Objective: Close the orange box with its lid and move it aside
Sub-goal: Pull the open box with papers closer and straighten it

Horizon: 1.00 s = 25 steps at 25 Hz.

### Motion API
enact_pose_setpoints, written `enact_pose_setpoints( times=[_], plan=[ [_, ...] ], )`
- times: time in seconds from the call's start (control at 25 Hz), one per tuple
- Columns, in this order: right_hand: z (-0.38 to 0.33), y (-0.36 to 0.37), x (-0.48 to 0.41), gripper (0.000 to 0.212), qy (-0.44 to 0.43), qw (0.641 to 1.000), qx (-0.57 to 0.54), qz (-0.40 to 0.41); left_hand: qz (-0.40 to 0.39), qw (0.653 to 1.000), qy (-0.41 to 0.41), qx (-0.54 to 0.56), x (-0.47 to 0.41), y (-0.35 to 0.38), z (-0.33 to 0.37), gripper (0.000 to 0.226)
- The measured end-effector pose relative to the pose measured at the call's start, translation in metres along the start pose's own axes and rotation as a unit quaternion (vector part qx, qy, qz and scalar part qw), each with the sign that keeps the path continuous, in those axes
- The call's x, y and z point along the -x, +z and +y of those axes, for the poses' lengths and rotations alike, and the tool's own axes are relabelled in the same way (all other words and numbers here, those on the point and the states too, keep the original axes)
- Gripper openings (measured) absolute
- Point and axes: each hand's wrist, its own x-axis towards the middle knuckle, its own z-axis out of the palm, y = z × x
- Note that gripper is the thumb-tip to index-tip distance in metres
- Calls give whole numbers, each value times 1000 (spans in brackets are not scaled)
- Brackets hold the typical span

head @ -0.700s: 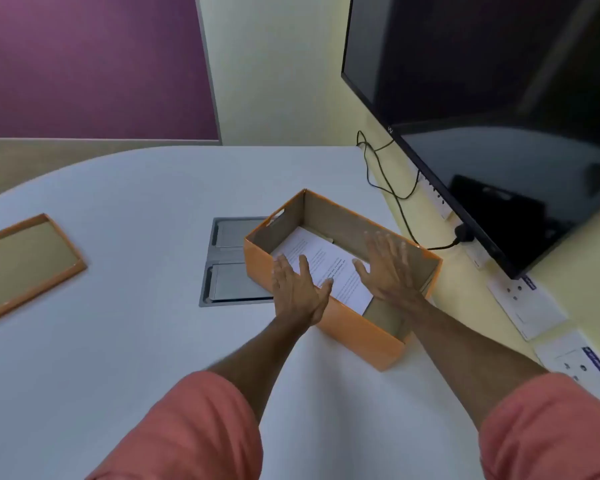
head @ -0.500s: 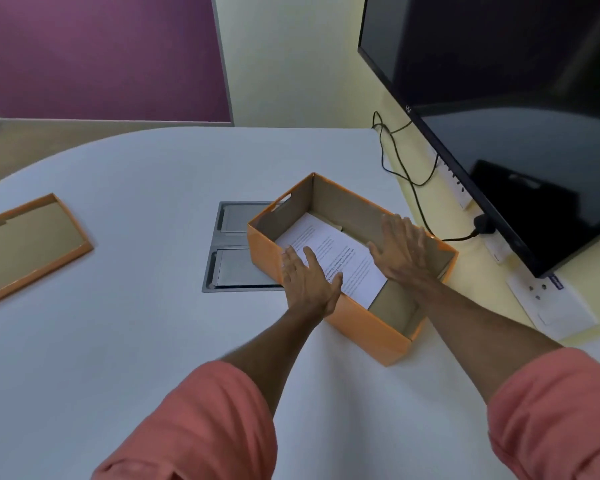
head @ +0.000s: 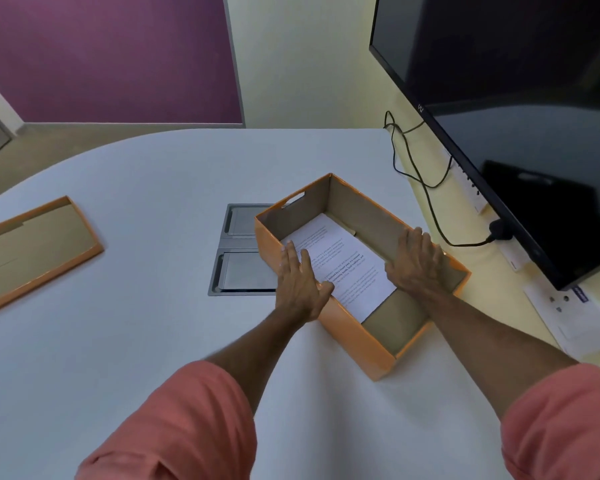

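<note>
**A:** so where's everything sitting right now?

**B:** open orange cardboard box (head: 357, 336) is on the pale grey worktop (head: 136, 341), right side, near the wall with the black monitor (head: 520, 98). A printed white sheet of paper (head: 343, 268) lies flat inside it. The flat orange-edged cardboard lid (head: 32, 251) is well apart, over at the left edge, inner side up.

**A:** and the hands?

**B:** both spread flat, holding nothing. Left hand (head: 300, 285) rests over the box's near long wall, fingertips reaching the paper. Right hand (head: 416, 265) lies on the far long wall's rim. Box partly covers a grey metal floor-box hatch (head: 236, 268) set in the worktop.
</note>
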Motion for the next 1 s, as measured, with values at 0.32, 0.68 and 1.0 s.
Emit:
enact_pose_setpoints(
  times=[0.32, 0.68, 1.0],
  plan=[
    [-14, 11, 46, 64, 22, 996, 36, 84, -47, 992, 49, -111, -22, -30, -52, 84],
    [-6, -6, 0, 63, 40, 984, -176, 0, 26, 976, -79, 202, 7, -21, -36, 76],
    [2, -6, -22, 59, 48, 903, -389, -176, -14, 915, -190, 355, 13, -26, -30, 55]
  ],
)
